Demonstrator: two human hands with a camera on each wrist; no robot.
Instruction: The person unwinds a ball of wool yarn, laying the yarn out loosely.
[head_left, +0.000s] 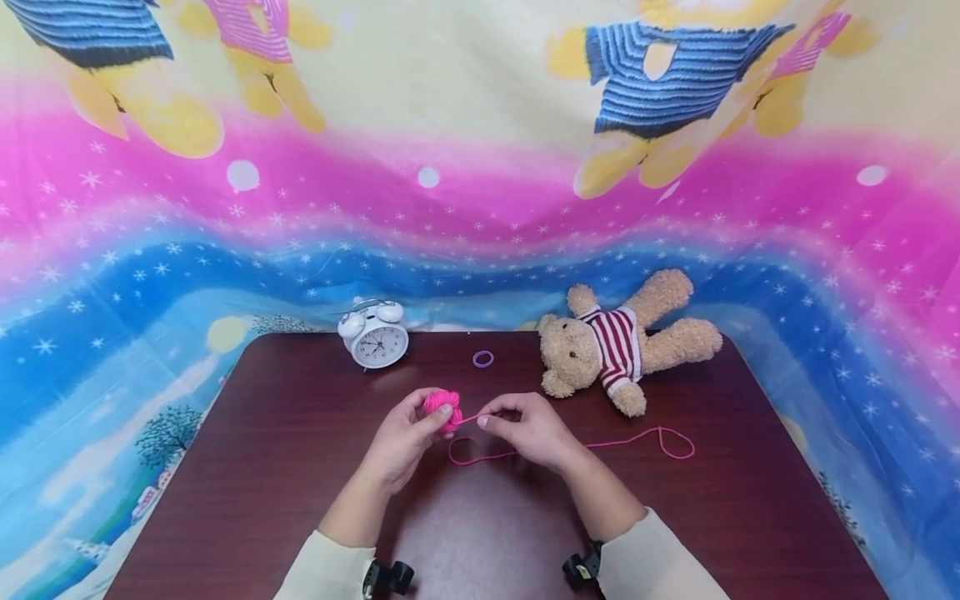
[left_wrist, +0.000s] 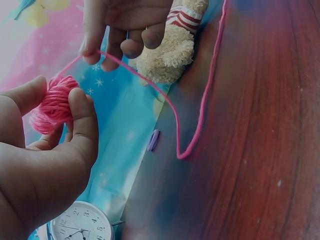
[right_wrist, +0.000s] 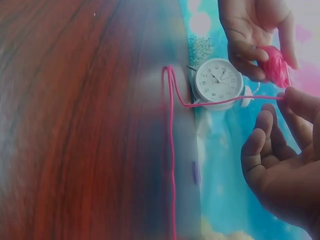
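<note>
A small wound ball of pink yarn [head_left: 442,411] is gripped between the thumb and fingers of my left hand [head_left: 405,437], above the middle of the table. My right hand [head_left: 531,427], just to its right, pinches the yarn strand [right_wrist: 240,98] between thumb and forefinger, its other fingers loosely bent. A short stretch of strand runs taut from the ball to that pinch. From there the loose yarn [left_wrist: 176,120] drops to the tabletop, bends back and trails off to the right, ending in a loop [head_left: 677,443] near the teddy bear.
A white twin-bell alarm clock [head_left: 379,343] stands at the back left of the dark wooden table [head_left: 285,467]. The purple ring [head_left: 483,359] lies behind my hands. At the back right a teddy bear [head_left: 618,350] in a striped shirt lies down. A printed cloth [head_left: 480,208] hangs behind.
</note>
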